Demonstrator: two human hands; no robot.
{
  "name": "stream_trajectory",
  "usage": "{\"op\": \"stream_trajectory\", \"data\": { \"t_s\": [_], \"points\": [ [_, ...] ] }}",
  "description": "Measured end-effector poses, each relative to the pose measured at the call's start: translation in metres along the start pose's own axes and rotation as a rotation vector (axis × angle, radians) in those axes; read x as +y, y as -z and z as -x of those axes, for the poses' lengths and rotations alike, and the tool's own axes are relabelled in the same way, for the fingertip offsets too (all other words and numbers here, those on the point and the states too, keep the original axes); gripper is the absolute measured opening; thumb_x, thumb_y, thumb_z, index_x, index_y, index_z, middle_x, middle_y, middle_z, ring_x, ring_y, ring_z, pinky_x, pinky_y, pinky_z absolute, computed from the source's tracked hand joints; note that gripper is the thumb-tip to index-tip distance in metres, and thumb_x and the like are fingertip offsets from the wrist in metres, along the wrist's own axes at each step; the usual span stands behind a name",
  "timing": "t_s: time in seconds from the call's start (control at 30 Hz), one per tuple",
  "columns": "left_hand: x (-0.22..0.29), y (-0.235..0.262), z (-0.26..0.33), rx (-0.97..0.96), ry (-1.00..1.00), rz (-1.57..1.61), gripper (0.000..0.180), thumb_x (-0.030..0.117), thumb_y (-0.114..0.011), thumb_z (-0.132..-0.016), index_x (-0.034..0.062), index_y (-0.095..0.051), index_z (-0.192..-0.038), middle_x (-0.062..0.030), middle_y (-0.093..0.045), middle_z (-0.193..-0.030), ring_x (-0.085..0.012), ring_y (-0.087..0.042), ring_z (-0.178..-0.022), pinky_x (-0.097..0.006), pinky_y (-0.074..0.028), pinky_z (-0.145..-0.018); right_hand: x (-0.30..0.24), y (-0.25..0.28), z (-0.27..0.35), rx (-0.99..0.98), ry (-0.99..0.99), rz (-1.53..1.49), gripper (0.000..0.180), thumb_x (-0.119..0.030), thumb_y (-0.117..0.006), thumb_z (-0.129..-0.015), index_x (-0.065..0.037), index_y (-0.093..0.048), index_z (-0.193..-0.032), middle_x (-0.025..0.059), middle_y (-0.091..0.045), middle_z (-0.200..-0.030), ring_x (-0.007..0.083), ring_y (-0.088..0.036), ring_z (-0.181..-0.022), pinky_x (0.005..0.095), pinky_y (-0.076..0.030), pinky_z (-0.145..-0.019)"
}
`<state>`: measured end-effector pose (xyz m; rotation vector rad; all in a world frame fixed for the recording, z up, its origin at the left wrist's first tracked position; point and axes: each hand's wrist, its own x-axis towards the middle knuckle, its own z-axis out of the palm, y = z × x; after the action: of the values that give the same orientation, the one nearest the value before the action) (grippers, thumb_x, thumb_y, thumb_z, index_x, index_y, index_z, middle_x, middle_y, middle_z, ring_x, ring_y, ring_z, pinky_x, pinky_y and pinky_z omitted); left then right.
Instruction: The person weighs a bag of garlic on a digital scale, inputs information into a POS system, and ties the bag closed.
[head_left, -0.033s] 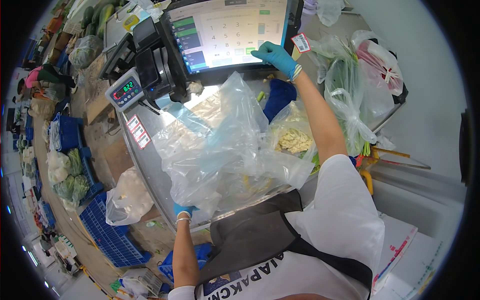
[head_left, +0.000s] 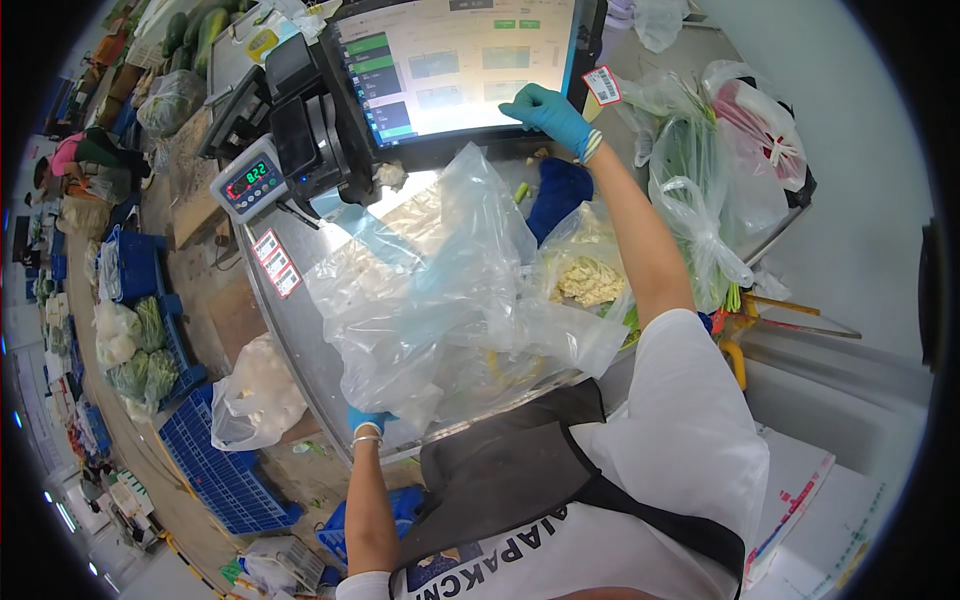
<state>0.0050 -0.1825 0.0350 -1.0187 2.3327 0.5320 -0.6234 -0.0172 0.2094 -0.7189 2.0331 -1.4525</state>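
Observation:
My right hand (head_left: pixel 553 118), in a blue glove, is over the lower right of a touchscreen (head_left: pixel 440 70), index finger stretched toward the glass; it holds nothing. Whether the fingertip touches the screen I cannot tell. My left hand (head_left: pixel 370 418), also gloved, is closed on the near left edge of a large clear plastic bag (head_left: pixel 420 290), its fingertips partly hidden by the film. The bag lies spread over a metal tabletop (head_left: pixel 300 310); pale contents show dimly through it. Left of the screen is a scale display (head_left: pixel 249 181) with lit digits.
A bag of yellowish pieces (head_left: pixel 588 282) and a dark blue cloth (head_left: pixel 560 198) lie under my right arm. Bagged green vegetables (head_left: pixel 690 200) are at the right. Blue crates (head_left: pixel 220 455) and a white bag (head_left: pixel 262 395) stand left of the table. A person (head_left: pixel 95 160) bends far left.
The number pad on the screen has given way to a page of pale boxes with green buttons at the top. My hands and the bag look nearly unmoved.

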Motion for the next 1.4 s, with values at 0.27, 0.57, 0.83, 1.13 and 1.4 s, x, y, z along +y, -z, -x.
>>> {"op": "stream_trajectory", "data": {
  "t_s": [0.27, 0.57, 0.83, 1.13, 1.4],
  "points": [
    [0.006, 0.006, 0.002, 0.0, -0.017, -0.006, 0.103, 0.04, -0.093, -0.048, 0.0146, -0.049, -0.139, -0.0125, -0.052, -0.141, -0.0309, -0.047, -0.131, -0.039, -0.04, -0.109, -0.015, -0.016, 0.005, -0.036, 0.072, 0.089, 0.031, -0.033, -0.076, -0.084, -0.008, -0.057, -0.079, -0.001, -0.054, -0.069, 0.0082, -0.049, -0.062, 0.0238, -0.044, -0.061],
    [0.001, 0.002, 0.001, -0.021, -0.048, -0.056, 0.099, 0.044, -0.09, -0.052, 0.0173, -0.05, -0.139, -0.0115, -0.051, -0.142, -0.0312, -0.045, -0.132, -0.039, -0.039, -0.11, -0.026, 0.011, -0.016, 0.057, 0.095, 0.174, 0.037, -0.04, -0.076, -0.082, -0.009, -0.057, -0.078, -0.0008, -0.054, -0.069, 0.0088, -0.053, -0.064, 0.0237, -0.046, -0.059],
    [0.001, 0.001, 0.003, -0.041, -0.003, -0.036, 0.098, 0.044, -0.09, -0.053, 0.0159, -0.05, -0.138, -0.0116, -0.053, -0.14, -0.0304, -0.048, -0.129, -0.039, -0.042, -0.107, -0.037, 0.012, -0.019, 0.082, 0.078, 0.199, 0.036, -0.04, -0.073, -0.085, -0.008, -0.058, -0.079, -0.0008, -0.054, -0.072, 0.0087, -0.054, -0.067, 0.0244, -0.046, -0.061],
    [0.018, 0.018, 0.01, -0.011, 0.006, 0.015, 0.088, 0.038, -0.089, -0.058, 0.0153, -0.053, -0.136, -0.0111, -0.055, -0.137, -0.0302, -0.052, -0.125, -0.038, -0.045, -0.104, -0.047, -0.078, -0.038, -0.142, 0.188, 0.13, 0.046, -0.045, -0.082, -0.074, -0.006, -0.058, -0.075, 0.004, -0.061, -0.071, 0.0116, -0.058, -0.067, 0.0262, -0.049, -0.066],
    [0.001, 0.003, 0.001, -0.096, 0.114, 0.11, 0.093, 0.03, -0.093, -0.052, 0.014, -0.054, -0.135, -0.0107, -0.056, -0.137, -0.0301, -0.052, -0.125, -0.036, -0.043, -0.105, -0.07, -0.105, -0.071, -0.087, 0.269, 0.135, 0.049, -0.05, -0.08, -0.074, -0.006, -0.058, -0.076, 0.0063, -0.063, -0.073, 0.0144, -0.06, -0.068, 0.0282, -0.05, -0.07]
  ]
}}
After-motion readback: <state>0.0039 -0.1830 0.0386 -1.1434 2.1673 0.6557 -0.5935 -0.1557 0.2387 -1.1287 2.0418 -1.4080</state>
